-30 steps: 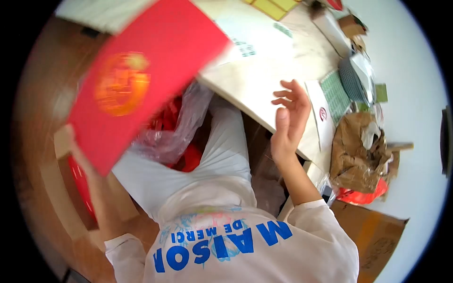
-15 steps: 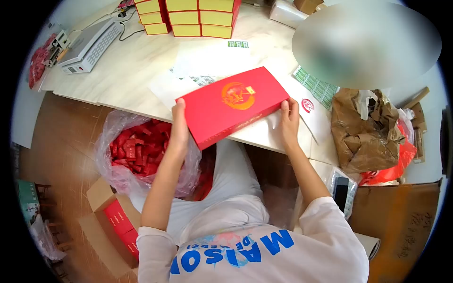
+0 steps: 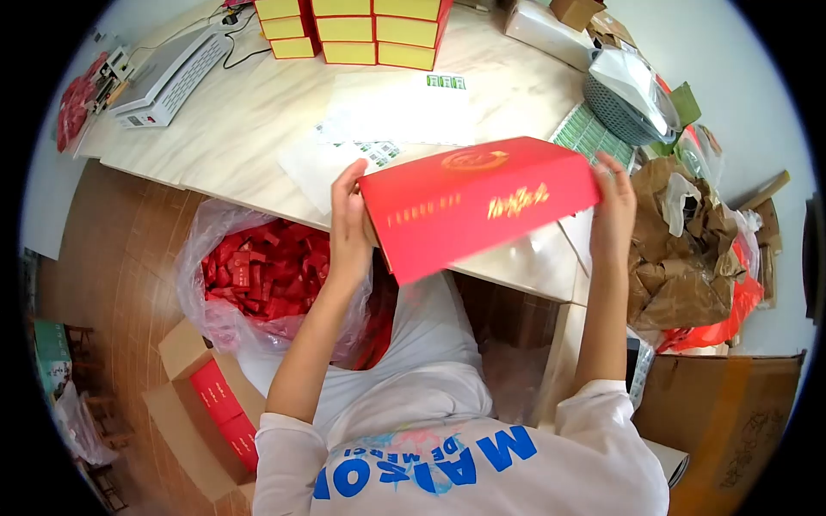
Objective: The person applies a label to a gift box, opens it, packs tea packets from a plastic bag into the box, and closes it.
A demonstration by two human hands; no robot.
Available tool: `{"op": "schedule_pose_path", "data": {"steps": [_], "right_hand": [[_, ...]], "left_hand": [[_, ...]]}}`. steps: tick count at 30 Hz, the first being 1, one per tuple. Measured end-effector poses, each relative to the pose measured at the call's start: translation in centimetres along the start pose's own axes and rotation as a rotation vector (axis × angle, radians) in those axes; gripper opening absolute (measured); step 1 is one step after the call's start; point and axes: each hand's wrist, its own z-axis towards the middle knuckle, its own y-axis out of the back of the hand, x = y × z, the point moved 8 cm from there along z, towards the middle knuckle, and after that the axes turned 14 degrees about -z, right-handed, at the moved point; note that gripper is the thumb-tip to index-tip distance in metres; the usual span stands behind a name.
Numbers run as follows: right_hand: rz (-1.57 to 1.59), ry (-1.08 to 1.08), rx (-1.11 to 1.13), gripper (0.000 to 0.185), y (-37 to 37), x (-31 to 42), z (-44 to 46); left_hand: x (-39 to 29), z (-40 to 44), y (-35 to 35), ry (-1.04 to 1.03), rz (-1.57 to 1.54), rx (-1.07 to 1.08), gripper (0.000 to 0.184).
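Note:
A long red gift box with gold lettering is held between my two hands, tilted so its long front side faces me. My left hand grips its left end, fingers along the edge. At the right end, my right hand is closed around the corner. Beneath and behind the box lie white sheets bearing small green stickers. A sheet of green labels lies partly hidden behind the box's right end.
Stacked red-and-yellow boxes and a grey scale stand on the table. A plastic bag of small red packets and a carton are low on the left. Brown paper and a grey basket are right.
Both hands have moved the box right and tipped it, so its lettered side now shows more and its top less. The view has shifted slightly.

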Motion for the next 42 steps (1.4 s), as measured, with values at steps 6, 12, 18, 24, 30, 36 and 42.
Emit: {"op": "schedule_pose_path", "data": {"steps": [6, 12, 18, 24, 30, 36, 42], "right_hand": [[0.367, 0.229, -0.026, 0.037, -1.8, 2.6, -0.1], [-0.21, 0.359, 0.141, 0.039, -8.6, -1.1, -4.6], [-0.817, 0.542, 0.234, 0.027, -11.3, -1.5, -7.1], [-0.705, 0.603, 0.126, 0.023, -10.8, -0.5, -7.7], [-0.19, 1.072, 0.513, 0.033, -15.8, 4.4, -19.7], [-0.376, 0.872, 1.208, 0.03, -32.6, -6.1, -30.5], [-0.606, 0.431, 1.421, 0.045, -46.4, -23.7, -36.9]], "left_hand": [[2.2, 2.8, -1.7, 0.106, 0.026, 0.048, 0.035], [2.9, 7.3, -1.0, 0.026, 0.189, -0.086, 0.048], [8.8, 10.0, -0.3, 0.384, -0.06, -0.072, 0.037], [2.6, 5.3, 1.8, -0.008, -0.017, -0.24, 0.03], [3.2, -8.2, 16.7, -0.153, 0.25, -0.496, 0.012], [15.6, -21.4, 26.4, 0.136, 1.295, -0.158, 0.03], [18.5, -28.0, 27.1, 1.046, 1.076, 0.049, 0.032]]}}
